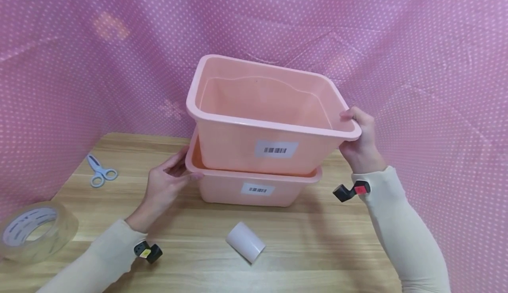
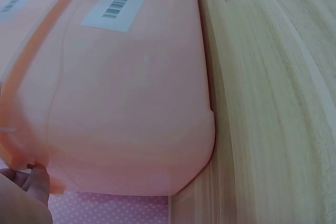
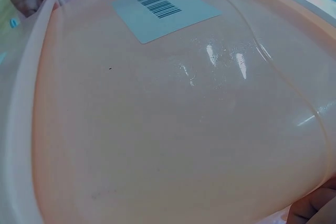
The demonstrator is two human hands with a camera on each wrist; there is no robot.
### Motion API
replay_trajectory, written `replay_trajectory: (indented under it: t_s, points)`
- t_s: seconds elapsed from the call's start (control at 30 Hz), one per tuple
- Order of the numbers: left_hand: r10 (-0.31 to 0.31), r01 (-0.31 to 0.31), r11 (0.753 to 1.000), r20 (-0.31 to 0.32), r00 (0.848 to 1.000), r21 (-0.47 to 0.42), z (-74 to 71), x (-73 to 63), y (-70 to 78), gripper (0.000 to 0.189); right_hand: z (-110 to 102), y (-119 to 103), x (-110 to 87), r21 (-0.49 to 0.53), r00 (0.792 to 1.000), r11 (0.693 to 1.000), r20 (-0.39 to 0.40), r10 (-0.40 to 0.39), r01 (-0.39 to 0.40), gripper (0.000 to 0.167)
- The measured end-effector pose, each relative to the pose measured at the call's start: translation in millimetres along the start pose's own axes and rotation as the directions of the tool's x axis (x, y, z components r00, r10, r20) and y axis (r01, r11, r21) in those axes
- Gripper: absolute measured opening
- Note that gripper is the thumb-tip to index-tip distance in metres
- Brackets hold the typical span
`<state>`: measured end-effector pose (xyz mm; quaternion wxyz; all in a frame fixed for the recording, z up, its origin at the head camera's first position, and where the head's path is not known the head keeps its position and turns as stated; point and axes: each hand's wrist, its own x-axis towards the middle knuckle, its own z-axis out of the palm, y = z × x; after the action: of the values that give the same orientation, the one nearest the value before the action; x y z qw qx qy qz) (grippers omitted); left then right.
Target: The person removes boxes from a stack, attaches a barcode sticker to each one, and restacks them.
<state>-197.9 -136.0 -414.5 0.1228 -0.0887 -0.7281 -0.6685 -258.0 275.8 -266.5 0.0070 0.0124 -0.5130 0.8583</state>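
Two pink plastic bins sit one partly inside the other. The upper bin is tilted, its right end raised, and its base dips into the lower bin, which stands on the table. My right hand grips the upper bin's rim at the right corner, thumb over the inside. With my left hand I pinch the lower bin's rim at its left end, also seen in the left wrist view. Each bin has a white barcode label on its front wall.
On the wooden table, a curled white roll lies in front of the bins. Blue scissors lie at the left, with a roll of clear tape nearer the front. A pink dotted cloth hangs around the back and sides.
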Motion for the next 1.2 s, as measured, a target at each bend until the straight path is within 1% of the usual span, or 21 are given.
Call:
replay_trajectory:
  t_s: [0.1, 0.23, 0.3, 0.63, 0.77, 0.97, 1.07, 1.2]
  points:
    - [-0.007, 0.007, 1.000, 0.003, 1.000, 0.005, -0.1, -0.2, 0.0, 0.076, -1, 4, -0.2, -0.013, 1.000, 1.000, -0.009, 0.003, -0.003, 0.027]
    - [-0.027, 0.026, 0.999, 0.013, 1.000, 0.039, -0.2, -1.3, 0.2, 0.077, -3, 8, -0.6, 0.002, 1.000, 1.000, -0.019, 0.020, -0.020, 0.025]
    - [-0.039, 0.038, 0.998, 0.015, 0.999, 0.041, 0.1, -1.6, 1.0, 0.077, -4, 10, -0.4, 0.009, 0.999, 1.000, -0.026, 0.027, -0.027, 0.024]
    - [-0.034, 0.033, 0.997, 0.018, 0.999, 0.063, 0.6, -1.4, 2.9, 0.076, -9, 19, 0.2, 0.000, 0.998, 1.000, -0.052, 0.031, -0.031, 0.021]
    - [-0.019, 0.018, 0.999, 0.015, 1.000, 0.047, 0.9, -1.3, 2.6, 0.075, -10, 23, 0.7, -0.014, 0.997, 0.999, -0.060, 0.039, -0.040, 0.024]
    - [-0.008, 0.008, 1.000, 0.010, 1.000, 0.027, 1.0, -1.5, 2.2, 0.076, -12, 30, 0.2, -0.038, 0.996, 0.996, -0.051, 0.078, -0.080, 0.032]
    - [-0.010, 0.010, 1.000, 0.008, 1.000, 0.008, 0.7, -2.0, 2.0, 0.076, -13, 34, -0.4, -0.047, 0.995, 0.996, -0.051, 0.080, -0.082, 0.031]
    - [-0.009, 0.009, 1.000, 0.004, 1.000, -0.021, 0.5, -2.2, 1.5, 0.076, -15, 38, -0.7, -0.062, 0.996, 0.995, -0.060, 0.070, -0.074, 0.023]
